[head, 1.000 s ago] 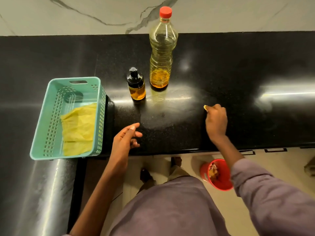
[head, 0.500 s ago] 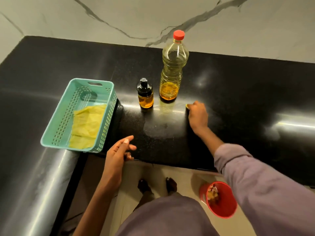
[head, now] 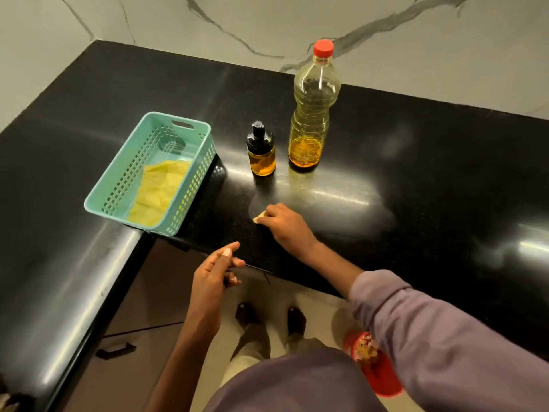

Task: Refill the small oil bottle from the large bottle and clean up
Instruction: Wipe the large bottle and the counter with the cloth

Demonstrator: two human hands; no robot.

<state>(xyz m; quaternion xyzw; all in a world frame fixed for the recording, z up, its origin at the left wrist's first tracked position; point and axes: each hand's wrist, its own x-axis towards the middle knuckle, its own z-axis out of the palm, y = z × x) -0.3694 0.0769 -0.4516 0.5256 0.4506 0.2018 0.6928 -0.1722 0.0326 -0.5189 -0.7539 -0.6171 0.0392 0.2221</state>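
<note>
A teal perforated basket (head: 124,185) sits on the black stone counter (head: 430,179) near its inner corner, where the front edge turns. A marbled wall (head: 208,22) with dark veins rises behind the counter's back edge. Below the front edge, on the pale floor (head: 320,304), a red bin (head: 383,379) holds scraps. A cabinet drawer (head: 139,340) with a dark handle (head: 116,350) lies under the left run.

Two bottles: one large (head: 314,114), one small (head: 260,150). One basket (head: 124,185). Two yellow cloths (head: 157,194) (head: 259,216). One red bin (head: 380,373).
</note>
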